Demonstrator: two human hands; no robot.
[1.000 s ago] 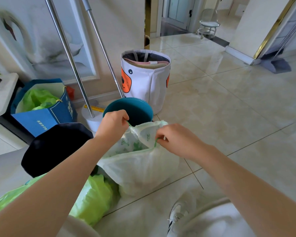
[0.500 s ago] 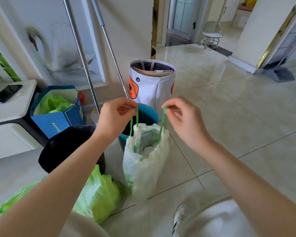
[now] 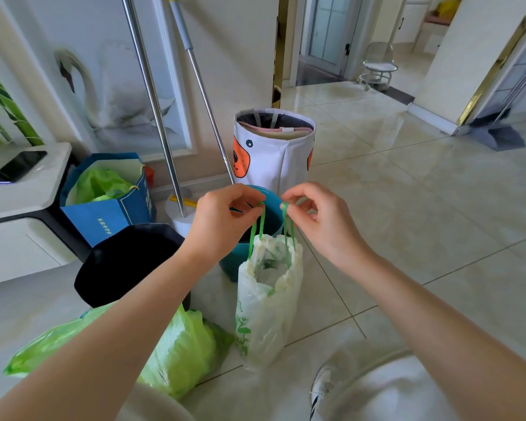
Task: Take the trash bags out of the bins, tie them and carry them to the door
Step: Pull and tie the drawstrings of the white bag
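Note:
A white trash bag [image 3: 268,302] with green print stands on the tiled floor, its mouth drawn narrow by green drawstrings [image 3: 257,230]. My left hand [image 3: 222,217] pinches the left drawstring loop and my right hand [image 3: 319,217] pinches the right one, both raised above the bag. Just behind the bag is a teal bin [image 3: 271,208]. A light green trash bag [image 3: 182,354] lies on the floor under my left forearm, beside a black bin [image 3: 125,262].
A white fabric basket [image 3: 274,150] with an orange bear face stands behind the teal bin. Two metal poles [image 3: 152,95] lean on the wall. A blue paper bag [image 3: 110,205] holds green plastic. A white cabinet [image 3: 19,189] carries a phone. My white shoe [image 3: 322,390] is at the bottom.
My hands have pulled the drawstrings up out of the bag's rim, cinching its mouth and lifting the bag into a tall narrow shape. The view has tilted upward.

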